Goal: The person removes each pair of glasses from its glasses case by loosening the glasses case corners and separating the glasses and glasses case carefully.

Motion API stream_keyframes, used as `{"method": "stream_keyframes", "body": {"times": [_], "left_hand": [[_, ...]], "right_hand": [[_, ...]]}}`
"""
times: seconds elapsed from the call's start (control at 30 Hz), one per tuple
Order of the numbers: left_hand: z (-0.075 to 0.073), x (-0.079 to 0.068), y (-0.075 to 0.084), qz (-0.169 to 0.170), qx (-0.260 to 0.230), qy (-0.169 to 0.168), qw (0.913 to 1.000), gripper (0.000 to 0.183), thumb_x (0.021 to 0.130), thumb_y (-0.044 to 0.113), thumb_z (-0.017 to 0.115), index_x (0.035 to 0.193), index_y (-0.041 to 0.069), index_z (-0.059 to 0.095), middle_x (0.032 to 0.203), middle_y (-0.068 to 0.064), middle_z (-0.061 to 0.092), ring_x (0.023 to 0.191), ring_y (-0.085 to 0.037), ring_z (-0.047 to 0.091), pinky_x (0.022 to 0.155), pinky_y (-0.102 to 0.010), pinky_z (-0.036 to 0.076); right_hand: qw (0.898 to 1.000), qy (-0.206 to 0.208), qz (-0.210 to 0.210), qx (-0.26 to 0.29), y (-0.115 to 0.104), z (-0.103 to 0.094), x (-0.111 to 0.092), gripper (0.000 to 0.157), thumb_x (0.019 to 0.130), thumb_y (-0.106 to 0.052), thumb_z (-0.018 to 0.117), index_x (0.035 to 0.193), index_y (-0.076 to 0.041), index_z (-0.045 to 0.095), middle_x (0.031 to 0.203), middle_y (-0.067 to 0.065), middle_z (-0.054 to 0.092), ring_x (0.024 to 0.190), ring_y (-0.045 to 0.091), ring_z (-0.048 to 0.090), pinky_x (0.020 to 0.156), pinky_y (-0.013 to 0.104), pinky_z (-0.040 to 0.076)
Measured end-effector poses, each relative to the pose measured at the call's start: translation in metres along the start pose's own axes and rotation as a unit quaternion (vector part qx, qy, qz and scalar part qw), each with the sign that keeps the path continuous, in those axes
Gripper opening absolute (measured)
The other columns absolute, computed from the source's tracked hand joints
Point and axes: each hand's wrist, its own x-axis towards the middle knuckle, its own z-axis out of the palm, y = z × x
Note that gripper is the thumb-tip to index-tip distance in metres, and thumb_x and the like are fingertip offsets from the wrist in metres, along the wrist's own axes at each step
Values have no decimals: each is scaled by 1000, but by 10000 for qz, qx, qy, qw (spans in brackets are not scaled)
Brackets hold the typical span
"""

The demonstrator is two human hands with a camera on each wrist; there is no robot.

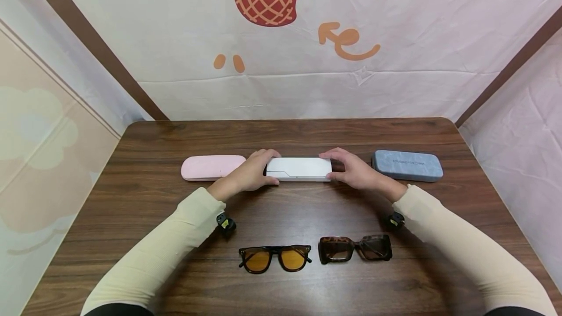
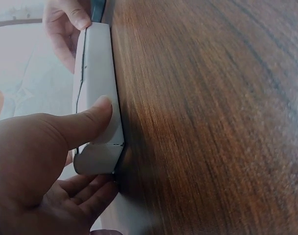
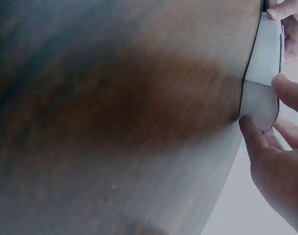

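Grasping a long, closed white case (image 1: 298, 167) by its ends with left hand (image 1: 250, 171) and right hand (image 1: 354, 170); showing a dark, kinked seam (image 2: 83, 63).

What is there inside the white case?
The white case is closed: only its outside shows, with the left hand and right hand at its ends. The lid covers whatever is inside, if anything.
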Motion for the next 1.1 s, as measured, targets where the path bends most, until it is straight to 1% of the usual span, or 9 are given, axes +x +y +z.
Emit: {"method": "stream_keyframes", "body": {"times": [0.17,0.3,0.43,0.67,0.93,1.1], "left_hand": [[1,0,0,65,31,41,10000,62,86,20,84,136,5,51,129,-17,58,126,-36,50,107,-50,40],[0,0,0,59,27,-8,10000,62,87,21,83,137,5,51,130,-17,57,127,-36,50,107,-50,40],[0,1,0,9,31,-67,10000,62,88,21,81,139,5,49,132,-18,56,128,-36,49,108,-50,39],[0,2,0,-42,21,-76,10000,62,89,22,81,140,5,49,133,-18,56,127,-35,49,107,-50,40],[-1,2,2,33,98,29,9999,62,87,21,83,137,4,50,129,-18,57,124,-35,50,105,-49,41],[0,3,2,18,130,12,9999,61,88,22,82,137,4,50,128,-18,57,122,-34,51,104,-48,42]], "right_hand": [[9996,-21,-104,-257,0,0,-1,54,96,-10,72,146,-2,53,142,18,53,133,34,50,107,53,42],[9993,-60,-110,-356,-1,0,-1,55,96,-12,71,147,-2,51,143,19,52,133,35,50,106,54,43],[9992,-51,-88,-375,-2,0,1,56,96,-11,71,147,-1,51,144,20,51,133,34,51,105,53,44],[9989,4,-7,-461,-2,-1,4,55,96,-11,71,147,-1,51,144,20,51,133,35,50,106,53,44],[9993,11,-42,-364,-3,-1,4,55,96,-10,71,147,-1,51,143,19,52,132,33,51,107,52,43],[9993,-11,-32,-384,-4,0,4,56,96,-10,71,147,-1,51,142,19,53,130,33,52,106,52,44]]}}
